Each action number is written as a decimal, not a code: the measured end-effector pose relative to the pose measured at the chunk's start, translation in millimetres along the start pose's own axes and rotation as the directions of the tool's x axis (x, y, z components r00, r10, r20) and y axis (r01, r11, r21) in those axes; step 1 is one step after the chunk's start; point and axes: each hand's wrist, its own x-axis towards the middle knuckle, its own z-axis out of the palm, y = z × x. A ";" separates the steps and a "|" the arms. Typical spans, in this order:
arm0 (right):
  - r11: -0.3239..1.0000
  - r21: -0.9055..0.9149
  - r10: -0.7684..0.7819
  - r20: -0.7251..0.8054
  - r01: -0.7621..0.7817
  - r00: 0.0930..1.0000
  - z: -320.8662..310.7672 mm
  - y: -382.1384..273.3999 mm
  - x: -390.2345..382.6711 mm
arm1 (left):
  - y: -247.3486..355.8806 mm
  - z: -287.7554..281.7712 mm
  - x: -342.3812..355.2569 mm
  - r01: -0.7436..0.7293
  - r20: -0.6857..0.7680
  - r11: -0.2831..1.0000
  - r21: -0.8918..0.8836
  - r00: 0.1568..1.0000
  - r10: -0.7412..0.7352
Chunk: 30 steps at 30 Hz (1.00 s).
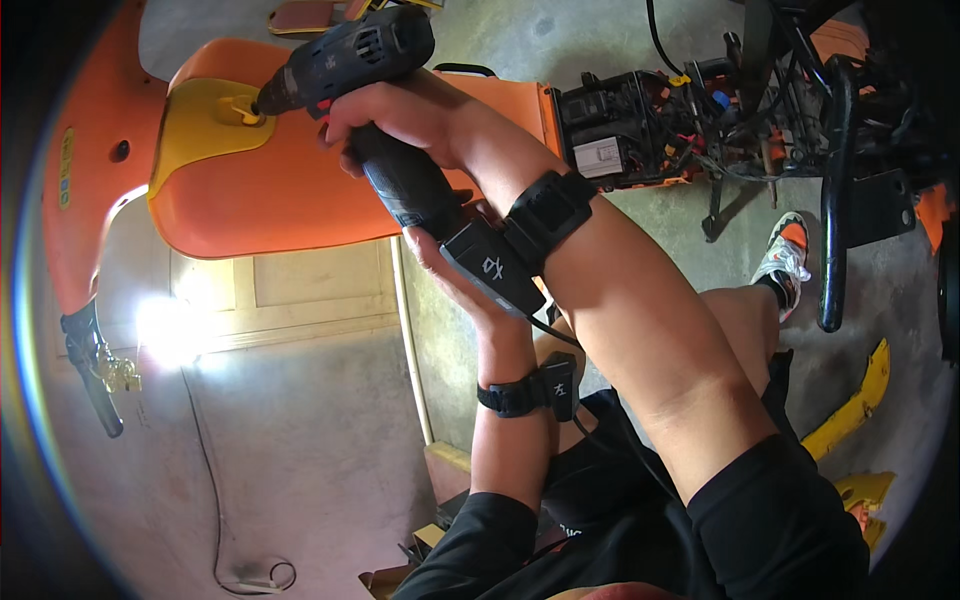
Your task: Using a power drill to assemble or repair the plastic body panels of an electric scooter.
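A dark cordless drill [370,55] lies level, its nose pointing left at a yellow hook-like piece [240,112] on a yellow panel [200,135]. Around the drill's handle, close to the trigger, my right hand [405,115] is closed. My left hand [445,270] presses up against the battery end of the handle from below; most of its fingers are hidden behind the drill and my right wrist. The yellow panel is set into a large orange body panel [290,190] of what looks like a scooter. Whether the drill's tip touches a screw is hidden.
Exposed wiring and a black frame [640,125] fill the right side, with a thick black bar [835,200] hanging there. An orange curved part with a hand grip [95,360] stands at far left, by a bright lamp [172,330]. Yellow panels [850,405] lie at right.
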 end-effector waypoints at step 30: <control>0.927 -0.329 -0.144 0.132 0.181 0.981 0.6 -17.7 8.3 | -15.1 -24.1 12.7 0.147 0.247 0.959 -0.241 0.965 -0.086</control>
